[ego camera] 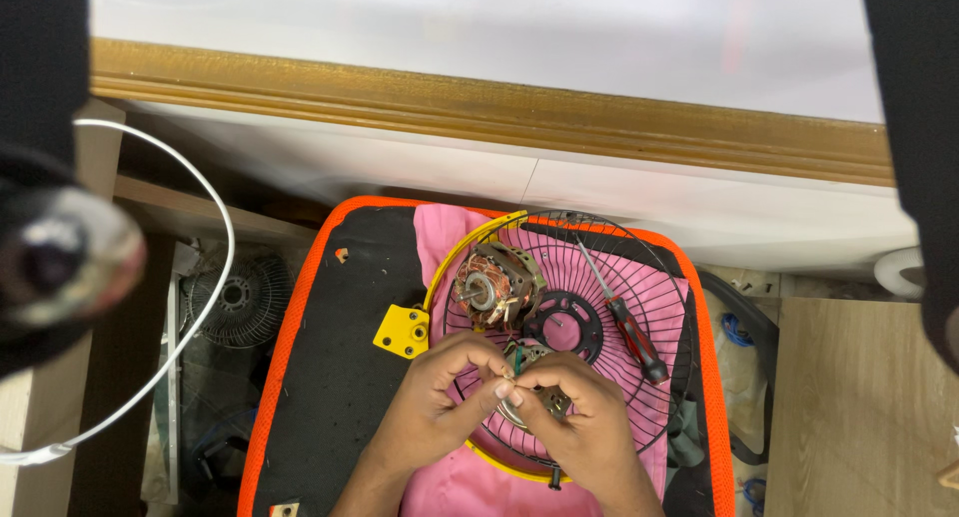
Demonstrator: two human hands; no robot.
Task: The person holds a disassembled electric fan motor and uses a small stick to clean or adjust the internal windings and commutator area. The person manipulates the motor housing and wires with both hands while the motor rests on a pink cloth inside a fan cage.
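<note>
Hands met low in the view, at about six o'clock from the centre of the black wire fan guard [589, 277] that lay flat on a pink cloth [440, 232]. The left hand [440, 397] had its fingers curled shut, thumb and forefinger pinching thin wires [516, 362] of a small metal motor part [534, 402]; the right hand [584, 417] closed around that same part from the other side, fingertips touching those of the left. Exactly how the part sat in the grip was hidden by the fingers. A fan motor [494, 285] with copper windings rested on the guard at about eleven o'clock from the hands, just beside them. A red-handled screwdriver [624, 317] lay on the guard at two o'clock from the hands, its tip pointing to eleven o'clock. A yellow ring [470, 245] curved along the guard's rim, ending in a yellow bracket [403, 330] at ten o'clock from the left hand. Cloth and guard sat on a black pad with an orange border [340, 377]. Another fan guard [240, 299] lay on the floor at nine o'clock, well apart.
</note>
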